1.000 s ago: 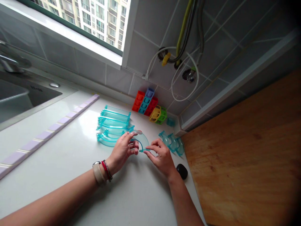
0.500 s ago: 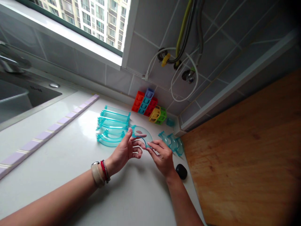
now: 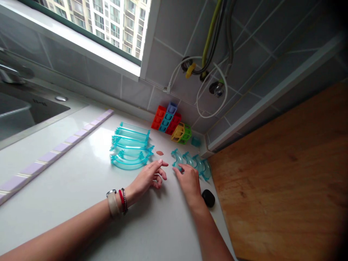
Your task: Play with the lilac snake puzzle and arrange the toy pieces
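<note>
A curved translucent teal track piece [image 3: 177, 157] is at the left end of a row of similar small curved pieces [image 3: 198, 164]. My right hand [image 3: 188, 179] pinches its near end between thumb and fingers, low at the counter. My left hand [image 3: 152, 174] hovers over the counter to the left, empty, fingers apart and loosely bent. Beyond my left hand lies a group of longer teal track pieces [image 3: 132, 136], with a wide curved piece [image 3: 127, 164] nearest me. A small reddish-brown leaf-shaped spot or scrap [image 3: 160, 153] shows between the two groups.
Colourful plastic blocks [image 3: 165, 119] stand against the tiled wall, with yellow and green ones [image 3: 181, 133] beside them. A black rounded case [image 3: 208, 198] sits by my right forearm. A lilac strip [image 3: 57, 150] crosses the counter near the sink [image 3: 51, 108]. A wooden panel [image 3: 277, 174] borders the right.
My right hand has lowered the teal piece from between my hands to the left end of the small row. My left hand has drawn slightly down, its fingers now away from the piece.
</note>
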`<state>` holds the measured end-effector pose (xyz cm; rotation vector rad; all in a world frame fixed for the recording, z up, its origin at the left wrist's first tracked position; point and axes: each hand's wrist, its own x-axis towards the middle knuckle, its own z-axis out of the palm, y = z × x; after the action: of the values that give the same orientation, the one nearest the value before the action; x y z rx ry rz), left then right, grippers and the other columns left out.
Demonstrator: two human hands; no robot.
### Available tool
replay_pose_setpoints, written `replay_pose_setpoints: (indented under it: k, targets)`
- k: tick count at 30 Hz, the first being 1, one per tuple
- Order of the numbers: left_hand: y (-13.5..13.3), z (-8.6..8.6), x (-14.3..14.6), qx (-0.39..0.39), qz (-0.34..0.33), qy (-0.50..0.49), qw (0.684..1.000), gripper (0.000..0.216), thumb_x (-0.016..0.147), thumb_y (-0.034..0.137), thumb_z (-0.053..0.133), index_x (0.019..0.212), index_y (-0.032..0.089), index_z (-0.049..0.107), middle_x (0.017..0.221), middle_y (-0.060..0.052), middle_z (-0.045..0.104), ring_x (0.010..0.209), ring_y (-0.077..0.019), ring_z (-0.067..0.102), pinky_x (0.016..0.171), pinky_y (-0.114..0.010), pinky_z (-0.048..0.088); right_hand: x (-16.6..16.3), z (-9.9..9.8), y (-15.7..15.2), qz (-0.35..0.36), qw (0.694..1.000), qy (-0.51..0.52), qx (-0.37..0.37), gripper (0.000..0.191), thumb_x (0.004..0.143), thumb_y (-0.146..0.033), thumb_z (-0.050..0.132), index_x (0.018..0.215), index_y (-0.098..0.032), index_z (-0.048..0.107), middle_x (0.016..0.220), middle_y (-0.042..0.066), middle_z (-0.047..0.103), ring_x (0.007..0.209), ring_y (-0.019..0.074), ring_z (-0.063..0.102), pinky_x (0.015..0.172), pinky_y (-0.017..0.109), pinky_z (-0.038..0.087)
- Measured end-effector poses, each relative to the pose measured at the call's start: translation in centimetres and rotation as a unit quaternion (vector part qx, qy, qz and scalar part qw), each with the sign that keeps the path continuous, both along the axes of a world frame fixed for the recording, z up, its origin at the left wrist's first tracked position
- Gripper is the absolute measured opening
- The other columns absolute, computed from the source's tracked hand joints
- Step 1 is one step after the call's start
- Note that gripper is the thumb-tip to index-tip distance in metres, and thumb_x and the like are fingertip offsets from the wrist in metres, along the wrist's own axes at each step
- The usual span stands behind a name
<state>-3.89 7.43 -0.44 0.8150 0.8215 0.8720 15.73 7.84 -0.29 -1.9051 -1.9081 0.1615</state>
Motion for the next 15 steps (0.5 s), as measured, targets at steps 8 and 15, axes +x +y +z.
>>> replay_pose_setpoints:
  k: [8, 15]
  targets:
    - [0.06, -0.22, 0.12, 0.005, 0.002, -0.003, 1.0, 0.057, 0.092, 0.066, 0.057, 0.117, 0.015, 0.062, 0.076, -0.002, 0.065, 0.05, -0.01, 0.055, 0.047, -0.02, 0.042, -0.28, 0.1, 0.06, -0.036, 0.996, -0.021, -0.076, 0.03, 0.089, -0.041, 0.073, 0.112, -0.023, 0.081, 0.088, 0.009, 0.081, 0.083, 0.0257, 0.074, 0.078, 0.031, 0.053]
    - [-0.81, -0.23, 0.59, 0.108, -0.009, 0.029, 0.994, 0.044, 0.093, 0.06, 0.06, 0.1, 0.017, 0.063, 0.073, -0.001, 0.063, 0.047, -0.0096, 0.051, 0.047, -0.022, 0.039, -1.01, 0.32, -0.82, 0.039, 0.997, 0.064, 0.037, 0.026, 0.096, -0.037, 0.062, 0.104, -0.02, 0.079, 0.065, 0.003, 0.07, 0.059, 0.019, 0.063, 0.063, 0.028, 0.045]
